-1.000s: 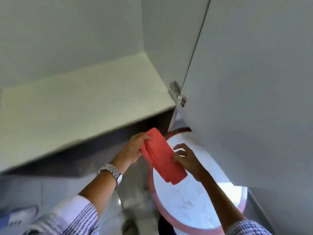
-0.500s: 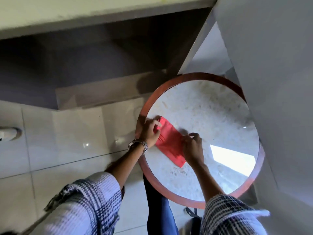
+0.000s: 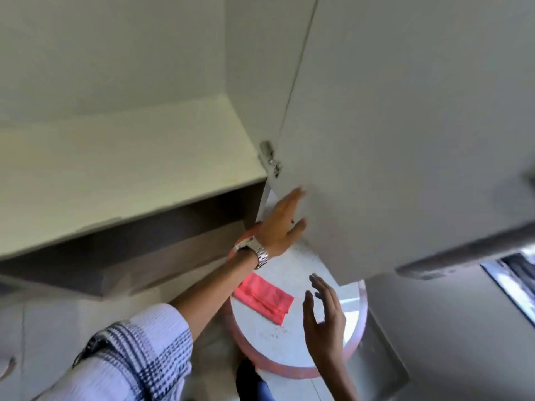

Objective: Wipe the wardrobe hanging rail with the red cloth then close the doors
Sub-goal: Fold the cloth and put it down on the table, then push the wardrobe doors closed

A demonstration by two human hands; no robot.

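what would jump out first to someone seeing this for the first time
The folded red cloth catches the eye first, lying flat on the round white table with a reddish rim, with no hand on it. Above it, the left hand, a metal wristwatch on its wrist, reaches to the open wardrobe door near the hinge. The right hand hovers open over the table.

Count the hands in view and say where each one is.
2. The left hand reaches up to the lower edge of the open wardrobe door. The right hand hovers open over the round table, beside the red cloth.
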